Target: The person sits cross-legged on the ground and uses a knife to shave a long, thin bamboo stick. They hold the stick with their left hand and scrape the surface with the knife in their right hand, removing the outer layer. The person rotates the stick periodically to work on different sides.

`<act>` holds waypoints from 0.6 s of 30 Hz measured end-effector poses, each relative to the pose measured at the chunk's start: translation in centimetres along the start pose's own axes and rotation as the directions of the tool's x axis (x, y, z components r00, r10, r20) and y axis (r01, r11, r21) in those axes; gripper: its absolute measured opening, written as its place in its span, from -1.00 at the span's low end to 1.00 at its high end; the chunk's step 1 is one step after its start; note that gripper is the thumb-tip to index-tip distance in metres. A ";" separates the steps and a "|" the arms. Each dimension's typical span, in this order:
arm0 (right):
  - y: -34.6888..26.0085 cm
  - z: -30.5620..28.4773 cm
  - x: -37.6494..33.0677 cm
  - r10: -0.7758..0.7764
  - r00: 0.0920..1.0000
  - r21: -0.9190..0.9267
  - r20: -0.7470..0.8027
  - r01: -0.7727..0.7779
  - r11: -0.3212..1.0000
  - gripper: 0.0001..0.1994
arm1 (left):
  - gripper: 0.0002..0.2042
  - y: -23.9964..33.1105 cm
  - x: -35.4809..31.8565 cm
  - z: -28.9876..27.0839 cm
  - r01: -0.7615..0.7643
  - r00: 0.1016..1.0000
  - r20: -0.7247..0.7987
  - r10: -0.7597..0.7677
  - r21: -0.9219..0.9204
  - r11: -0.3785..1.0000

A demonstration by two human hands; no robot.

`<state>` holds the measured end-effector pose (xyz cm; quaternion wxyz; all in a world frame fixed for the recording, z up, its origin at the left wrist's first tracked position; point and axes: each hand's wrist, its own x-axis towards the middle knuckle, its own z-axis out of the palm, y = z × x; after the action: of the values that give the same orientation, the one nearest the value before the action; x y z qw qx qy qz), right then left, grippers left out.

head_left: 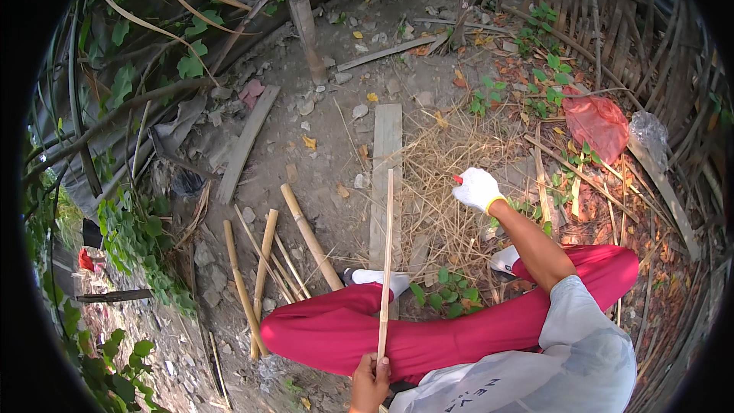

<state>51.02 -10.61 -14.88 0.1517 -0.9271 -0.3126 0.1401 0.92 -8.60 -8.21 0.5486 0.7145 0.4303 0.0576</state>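
My left hand (pixel 370 384), bare, grips the lower end of a long, thin split bamboo strip (pixel 388 252). The strip stands out away from me over my red-trousered leg (pixel 329 329), its far end above a flat wooden plank (pixel 388 138). My right hand (pixel 479 190) wears a white glove and is closed, held out to the right over a heap of pale shavings and straw (pixel 440 153). A short red end (pixel 457 179) of something pokes out of that fist, perhaps a handle; the glove hides the rest.
Several bamboo poles (pixel 310 233) lie left of my knee. A wooden stake (pixel 308 42) stands farther off, near a loose board (pixel 248 141). At the right are a red plastic bag (pixel 596 126), sticks and a slatted fence (pixel 642 38). Leafy vines (pixel 145 252) edge the left.
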 end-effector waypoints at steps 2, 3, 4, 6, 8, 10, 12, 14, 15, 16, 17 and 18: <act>-3.6 -0.6 -3.2 -0.156 0.987 0.039 0.045 0.155 0.987 -0.66 | -0.79 1.5 0.9 0.6 0.121 0.984 0.153 -0.088 -0.223 0.967; -6.0 -2.2 -5.3 -0.167 0.979 0.106 0.117 0.155 0.982 -0.67 | -0.79 1.8 1.5 1.0 0.124 0.987 0.135 -0.093 -0.246 0.961; -7.1 -2.4 -6.8 -0.219 0.973 0.112 0.076 0.210 0.971 -0.69 | -0.78 2.1 2.1 1.4 0.122 0.988 0.124 -0.091 -0.266 0.956; -9.5 -2.9 -9.7 -0.300 0.948 0.101 0.110 0.290 0.952 -0.72 | -0.75 2.9 3.2 2.0 0.111 0.991 0.107 -0.084 -0.284 0.952; -10.9 -2.5 -11.3 -0.346 0.919 0.099 0.190 0.333 0.938 -0.72 | -0.70 3.6 4.2 2.4 0.096 0.993 0.095 -0.071 -0.282 0.955; -11.5 -1.0 -12.7 -0.421 0.892 0.092 0.164 0.411 0.907 -0.74 | -0.66 3.2 5.2 3.4 0.039 0.998 0.066 -0.019 -0.306 0.951; -12.1 -0.6 -13.2 -0.454 0.881 0.083 0.131 0.447 0.891 -0.76 | -0.64 3.3 6.0 4.1 -0.021 0.999 0.031 0.032 -0.303 0.953; -12.2 -0.4 -13.1 -0.446 0.890 0.065 0.098 0.442 0.895 -0.76 | -0.64 3.7 6.6 4.6 -0.076 0.997 -0.002 0.078 -0.272 0.959; -12.2 -0.4 -13.0 -0.440 0.894 0.056 0.083 0.437 0.898 -0.76 | -0.64 4.1 6.7 4.9 -0.065 0.998 -0.015 0.064 -0.280 0.958; -12.2 -0.6 -12.9 -0.437 0.894 0.041 0.100 0.435 0.900 -0.76 | -0.65 4.6 6.7 5.2 -0.055 0.998 -0.029 0.049 -0.288 0.956; -12.4 -0.9 -12.8 -0.434 0.893 0.027 0.118 0.434 0.901 -0.76 | -0.65 4.7 6.7 5.3 -0.044 0.999 -0.043 0.033 -0.296 0.954; -12.5 -1.2 -12.8 -0.430 0.892 0.013 0.135 0.433 0.901 -0.76 | -0.66 4.3 6.9 5.4 -0.065 0.997 -0.051 0.053 -0.265 0.962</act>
<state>34.89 -9.33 -7.00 0.1495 -0.8243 -0.5212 0.1627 10.61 -7.98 -9.46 0.6281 0.6454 0.4090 0.1469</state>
